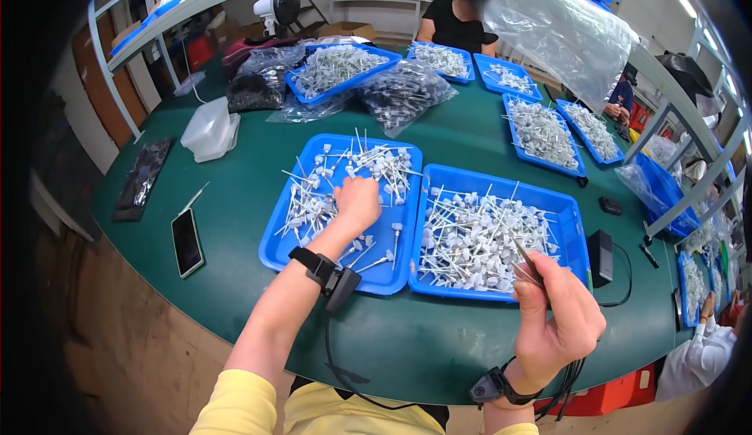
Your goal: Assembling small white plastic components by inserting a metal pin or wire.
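- Head view, left tray point(384, 280): white-capped stems point(304, 209) lie scattered, overlapping; lifting one too fast could drag tangled neighbours over the rim.
- My left hand point(359, 202) is curled near that tray's middle; I can't tell whether it grips a stem.
- At three o'clock from there, the right tray point(570, 235) holds more stems, heaped.
- At its five o'clock, I pinch tweezers point(528, 264) in my right hand point(564, 314), tips toward eleven; a careless dip could scratch a cap.

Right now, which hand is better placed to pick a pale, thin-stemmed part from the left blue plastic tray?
Left, likely: the left hand is over that tray, among the parts. The right hand grips a slim pointed metal tool and is by the right blue plastic tray.
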`<state>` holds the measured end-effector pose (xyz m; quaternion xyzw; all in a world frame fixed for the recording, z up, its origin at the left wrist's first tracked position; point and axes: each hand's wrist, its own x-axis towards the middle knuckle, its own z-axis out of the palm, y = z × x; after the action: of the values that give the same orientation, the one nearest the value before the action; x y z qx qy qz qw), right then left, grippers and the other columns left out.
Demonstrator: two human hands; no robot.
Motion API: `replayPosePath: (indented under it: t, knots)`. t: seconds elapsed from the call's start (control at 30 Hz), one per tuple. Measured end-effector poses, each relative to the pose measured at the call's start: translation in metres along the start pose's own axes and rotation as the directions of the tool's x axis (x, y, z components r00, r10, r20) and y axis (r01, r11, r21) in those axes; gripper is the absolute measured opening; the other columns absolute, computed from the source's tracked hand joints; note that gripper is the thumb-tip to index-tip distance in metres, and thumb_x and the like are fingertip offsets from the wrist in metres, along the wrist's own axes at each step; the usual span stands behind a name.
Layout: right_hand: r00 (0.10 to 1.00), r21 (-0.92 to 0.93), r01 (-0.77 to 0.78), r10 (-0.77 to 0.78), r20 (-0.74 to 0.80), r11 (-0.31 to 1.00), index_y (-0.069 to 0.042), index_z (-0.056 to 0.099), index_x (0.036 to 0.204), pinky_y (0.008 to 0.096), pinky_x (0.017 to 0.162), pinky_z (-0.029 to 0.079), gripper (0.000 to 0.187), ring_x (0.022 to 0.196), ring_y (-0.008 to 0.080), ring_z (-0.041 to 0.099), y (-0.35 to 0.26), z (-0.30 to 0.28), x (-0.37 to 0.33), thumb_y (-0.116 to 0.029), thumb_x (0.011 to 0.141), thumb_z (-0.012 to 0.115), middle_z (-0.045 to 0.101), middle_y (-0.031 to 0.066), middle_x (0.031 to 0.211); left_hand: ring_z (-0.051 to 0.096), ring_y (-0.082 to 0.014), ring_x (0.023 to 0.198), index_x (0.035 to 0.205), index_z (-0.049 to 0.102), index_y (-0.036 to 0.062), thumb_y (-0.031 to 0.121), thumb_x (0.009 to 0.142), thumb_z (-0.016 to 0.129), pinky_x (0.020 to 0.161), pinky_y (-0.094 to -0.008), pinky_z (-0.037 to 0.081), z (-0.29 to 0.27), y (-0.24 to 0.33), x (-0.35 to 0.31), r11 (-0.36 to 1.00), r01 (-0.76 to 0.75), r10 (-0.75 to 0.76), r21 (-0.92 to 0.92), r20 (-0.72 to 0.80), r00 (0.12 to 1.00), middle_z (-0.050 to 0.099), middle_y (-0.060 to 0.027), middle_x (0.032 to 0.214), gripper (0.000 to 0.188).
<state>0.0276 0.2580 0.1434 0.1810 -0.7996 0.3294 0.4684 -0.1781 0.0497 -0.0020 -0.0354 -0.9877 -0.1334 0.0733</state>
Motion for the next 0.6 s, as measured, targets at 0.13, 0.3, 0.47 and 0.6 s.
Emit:
replayPosePath:
  t: [0.13, 0.3, 0.47, 0.6]
  knots:
    - [0.992, 0.096, -0.098, 0.089, 0.095, 0.991, 0.006, 0.065, 0.096, 0.0267, 0.054, 0.047, 0.025, 0.061, 0.0211, 0.063, 0.0, 0.003, -0.001, -0.01, 0.078, 0.072, 0.064, 0.0115, 0.072, 0.062, -0.0215, 0.071, 0.088, 0.054, 0.0008, 0.004, 0.079, 0.064, 0.064, -0.0328, 0.05, -0.018, -0.012, -0.014, 0.719, -0.074, 0.077, -0.691, -0.026, 0.997, 0.064, -0.0136, 0.08, 0.014]
    - [0.974, 0.112, 0.004, -0.029, 0.224, 0.994, 0.003, 0.066, 0.097, 0.0285, 0.049, 0.044, 0.028, 0.058, 0.0202, 0.057, -0.005, 0.019, -0.001, -0.009, 0.073, 0.074, 0.061, 0.0085, 0.07, 0.052, -0.0068, 0.068, 0.095, 0.04, 0.0023, -0.003, 0.089, 0.051, 0.059, -0.0218, 0.042, -0.082, -0.016, -0.094, 0.282, -0.135, 0.219, -0.95, -0.073, 0.973, 0.062, -0.0102, 0.085, 0.013]
    - [0.918, 0.15, 0.137, -0.182, 0.353, 0.979, 0.002, 0.066, 0.095, 0.0279, 0.047, 0.043, 0.033, 0.055, 0.0184, 0.055, -0.015, 0.041, -0.011, -0.006, 0.065, 0.077, 0.062, 0.0075, 0.072, 0.058, -0.0127, 0.07, 0.099, 0.043, 0.0018, 0.002, 0.092, 0.055, 0.061, -0.0231, 0.047, -0.08, -0.02, -0.155, 0.211, -0.342, 0.183, -0.916, -0.306, 0.934, 0.064, -0.0138, 0.084, 0.014]
    - [0.895, 0.152, 0.176, -0.222, 0.387, 0.973, 0.003, 0.066, 0.096, 0.026, 0.045, 0.041, 0.034, 0.052, 0.0154, 0.052, -0.022, 0.053, -0.021, -0.004, 0.064, 0.076, 0.063, 0.0065, 0.074, 0.065, -0.019, 0.075, 0.105, 0.053, -0.0031, -0.002, 0.089, 0.059, 0.061, -0.0262, 0.05, -0.074, -0.017, -0.168, 0.362, -0.484, 0.103, -0.797, -0.482, 0.87, 0.065, -0.0151, 0.084, 0.017]
